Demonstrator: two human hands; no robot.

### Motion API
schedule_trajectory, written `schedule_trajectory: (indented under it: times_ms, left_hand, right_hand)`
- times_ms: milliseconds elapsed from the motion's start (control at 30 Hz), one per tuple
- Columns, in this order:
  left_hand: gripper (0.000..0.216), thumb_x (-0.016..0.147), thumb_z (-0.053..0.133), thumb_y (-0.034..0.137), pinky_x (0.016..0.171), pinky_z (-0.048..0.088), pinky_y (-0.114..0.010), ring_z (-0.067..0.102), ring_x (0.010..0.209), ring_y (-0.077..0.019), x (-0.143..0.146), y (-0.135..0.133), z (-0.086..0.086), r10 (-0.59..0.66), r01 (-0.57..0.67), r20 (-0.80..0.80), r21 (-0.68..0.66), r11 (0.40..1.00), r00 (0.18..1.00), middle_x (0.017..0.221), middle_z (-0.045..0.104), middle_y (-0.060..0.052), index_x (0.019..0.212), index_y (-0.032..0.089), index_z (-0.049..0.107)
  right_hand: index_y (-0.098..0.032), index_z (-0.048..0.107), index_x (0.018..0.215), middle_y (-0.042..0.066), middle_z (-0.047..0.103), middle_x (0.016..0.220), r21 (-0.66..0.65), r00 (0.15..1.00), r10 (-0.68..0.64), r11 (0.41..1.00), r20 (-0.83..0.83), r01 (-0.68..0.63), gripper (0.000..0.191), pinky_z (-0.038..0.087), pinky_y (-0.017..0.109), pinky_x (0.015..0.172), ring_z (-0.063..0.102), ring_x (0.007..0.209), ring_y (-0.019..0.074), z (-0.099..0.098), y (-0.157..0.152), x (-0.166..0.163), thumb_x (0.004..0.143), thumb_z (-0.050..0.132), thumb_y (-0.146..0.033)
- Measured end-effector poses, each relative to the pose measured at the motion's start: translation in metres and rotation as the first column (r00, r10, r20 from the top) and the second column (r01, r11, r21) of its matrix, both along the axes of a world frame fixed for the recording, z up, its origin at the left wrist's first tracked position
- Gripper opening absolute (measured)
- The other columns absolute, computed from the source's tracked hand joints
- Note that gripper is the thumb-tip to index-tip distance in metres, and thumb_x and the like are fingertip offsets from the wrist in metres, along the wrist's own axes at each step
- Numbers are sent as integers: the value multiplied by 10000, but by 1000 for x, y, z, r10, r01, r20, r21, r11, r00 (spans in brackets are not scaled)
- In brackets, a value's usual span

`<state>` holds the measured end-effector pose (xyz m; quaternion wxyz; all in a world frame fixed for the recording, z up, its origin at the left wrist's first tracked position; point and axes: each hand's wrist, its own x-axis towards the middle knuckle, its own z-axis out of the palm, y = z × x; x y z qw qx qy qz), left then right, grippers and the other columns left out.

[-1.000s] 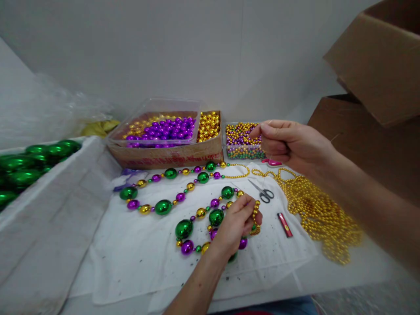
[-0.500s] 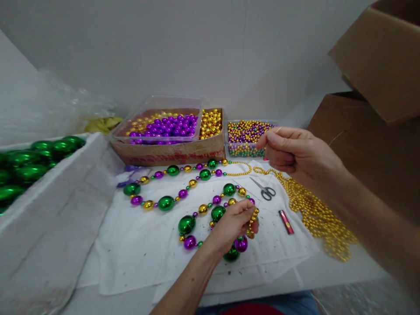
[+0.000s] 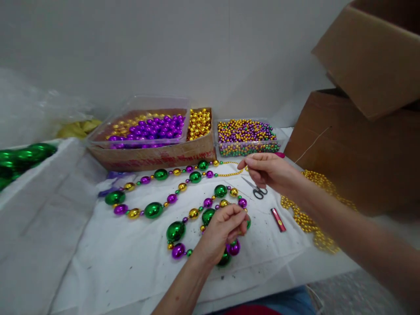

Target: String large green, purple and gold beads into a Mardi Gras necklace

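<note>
At the far left of the table, about nine o'clock, glossy green oval beads point(image 3: 19, 159) filled a white box. Toward eleven, a shallow cardboard tray point(image 3: 151, 155) held round purple and gold beads. In the middle, on the white cloth point(image 3: 124, 258), lay the long strand of big green, purple and gold metallic beads point(image 3: 154, 210), looped in several rows. By my reckoning most of the stringing was done, and only the end at the hand was left to deal with. The left hand point(image 3: 219, 232) sat at six o'clock, fingers closed on that near end, with the rest of the strand running off to ten o'clock. At twelve stood a clear tub of small mixed beads point(image 3: 246, 135). The right hand point(image 3: 267, 173), at two o'clock from the left and apart from it, had thumb and fingertips pinched together. On what, I could not tell. Just beside it lay small steel scissors point(image 3: 259, 191) and a red lighter point(image 3: 278, 219). At three o'clock a heap of fine gold bead chains point(image 3: 315, 218) lay against brown cardboard boxes point(image 3: 354, 144).
</note>
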<state>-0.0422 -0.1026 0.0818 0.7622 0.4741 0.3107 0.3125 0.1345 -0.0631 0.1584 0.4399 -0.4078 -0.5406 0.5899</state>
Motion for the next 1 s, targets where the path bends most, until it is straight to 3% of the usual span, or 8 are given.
schedule_trajectory:
  times_ms: [100,233,367,467,633,767,867,1000]
  left_hand:
    - [249,756,641,367,388,75,-187,236,376,-14,5,4,-13,0,-4,-44,-69,998,999,518,504,31,728,135,555]
    - [212,668,677,301,371,37,-183,203,339,-2,22,19,-30,-25,4,-117,-182,983,993,487,496,39,697,131,554]
    - [204,621,685,264,364,29,-170,207,342,3,29,29,-44,-39,-6,-164,-269,963,986,488,485,41,666,123,544]
    - [218,619,694,270,360,27,-160,201,348,5,26,31,-50,-41,-9,-164,-293,956,986,492,478,44,662,123,539]
    - [240,630,709,283,353,33,-150,181,352,10,15,30,-50,-25,-18,-136,-307,952,990,508,467,54,686,123,539]
    - [252,639,714,288,349,45,-140,186,361,12,6,28,-48,-7,-28,-107,-315,949,994,519,462,55,719,115,550]
    - [246,653,715,283,350,47,-133,180,372,13,-2,28,-47,10,-36,-83,-314,949,996,524,456,55,729,113,554]
    - [219,684,707,265,348,49,-129,161,385,14,-11,26,-42,9,-24,-50,-308,951,999,536,444,59,743,115,558]
  right_hand:
    - [-159,617,954,-30,493,578,62,970,-156,987,184,147,312,389,211,441,420,447,77,-33,15,27,878,499,-438]
    - [-100,580,1037,61,600,792,87,882,-238,971,408,222,380,491,242,602,575,674,120,-95,34,55,942,387,-413]
    - [-120,599,1027,67,620,994,110,679,-216,974,702,196,242,511,360,760,607,871,177,-143,44,66,908,542,-324]
    - [-140,596,1081,86,574,1164,145,491,-203,978,847,153,241,459,447,894,558,1050,227,-161,43,64,889,581,-286]
    - [-150,559,1175,102,520,1261,146,272,-171,983,947,111,311,413,497,951,506,1140,261,-169,40,52,894,572,-283]
    - [-151,554,1177,102,521,1254,83,215,-110,988,970,130,313,435,482,927,523,1112,253,-163,39,53,895,571,-286]
    - [-153,573,1126,86,560,1177,-14,273,-27,989,962,145,271,467,442,873,558,1034,226,-151,32,70,891,573,-288]
    - [-135,585,1055,55,616,919,-195,494,96,969,864,154,284,485,282,640,606,794,177,-134,0,107,791,642,-225]
